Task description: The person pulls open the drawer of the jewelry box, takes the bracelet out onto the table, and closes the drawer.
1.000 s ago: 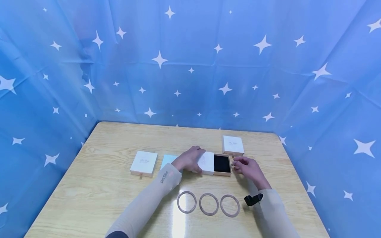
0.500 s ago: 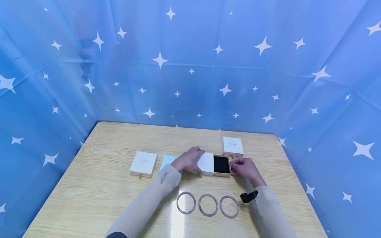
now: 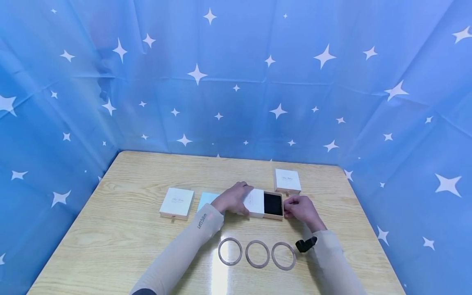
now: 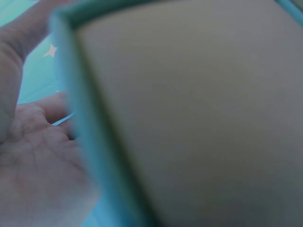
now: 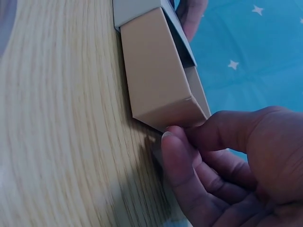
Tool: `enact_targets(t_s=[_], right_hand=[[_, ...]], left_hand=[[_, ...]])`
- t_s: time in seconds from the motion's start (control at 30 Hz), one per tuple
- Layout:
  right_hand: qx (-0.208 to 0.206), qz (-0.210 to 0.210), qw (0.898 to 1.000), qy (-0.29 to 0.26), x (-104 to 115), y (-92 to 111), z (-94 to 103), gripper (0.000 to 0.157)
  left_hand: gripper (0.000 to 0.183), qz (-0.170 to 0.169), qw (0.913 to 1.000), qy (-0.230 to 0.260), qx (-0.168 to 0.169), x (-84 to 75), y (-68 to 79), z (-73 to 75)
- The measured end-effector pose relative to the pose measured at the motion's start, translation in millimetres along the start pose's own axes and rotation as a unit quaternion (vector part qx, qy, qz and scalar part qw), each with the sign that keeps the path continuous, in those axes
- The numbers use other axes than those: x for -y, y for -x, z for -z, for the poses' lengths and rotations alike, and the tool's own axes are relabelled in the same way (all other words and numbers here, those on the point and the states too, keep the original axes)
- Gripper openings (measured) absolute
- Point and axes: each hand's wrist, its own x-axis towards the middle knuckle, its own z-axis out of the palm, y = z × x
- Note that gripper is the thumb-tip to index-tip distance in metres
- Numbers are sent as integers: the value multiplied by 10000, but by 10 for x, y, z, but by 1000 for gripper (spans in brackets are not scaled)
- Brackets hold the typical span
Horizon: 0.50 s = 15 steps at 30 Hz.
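A white slide-out gift box (image 3: 254, 202) lies near the table's middle, its drawer (image 3: 273, 205) partly out to the right and showing a black lining. My left hand (image 3: 235, 198) grips the white sleeve from above, thumb at the near side. At the drawer's right end is my right hand (image 3: 301, 208). In the right wrist view, its thumb and index finger pinch at the drawer's end panel (image 5: 175, 113); what lies between the fingertips is hidden. Beneath the left wrist a light blue box (image 3: 208, 198) is partly covered. A blurred teal edge (image 4: 90, 123) fills much of the left wrist view.
Three clear rings (image 3: 230, 251), like bangles, lie in a row in front of the hands. One closed white box (image 3: 177, 203) stands on the left, another white box (image 3: 287, 180) behind the right hand. A blue starry curtain (image 3: 236, 102) surrounds the wooden table (image 3: 110, 229).
My right hand has moved left, up against the drawer's end, and its fingers have closed there. The drawer has slid slightly into the sleeve. My left hand stays on the sleeve.
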Motion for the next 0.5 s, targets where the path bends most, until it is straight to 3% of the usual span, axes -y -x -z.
enact_targets(t_s=[0.5], right_hand=[[-3,95,9999,114,91,-32,-147,15]], left_hand=[[106,30,10000,19,-4,5,-18,-5]])
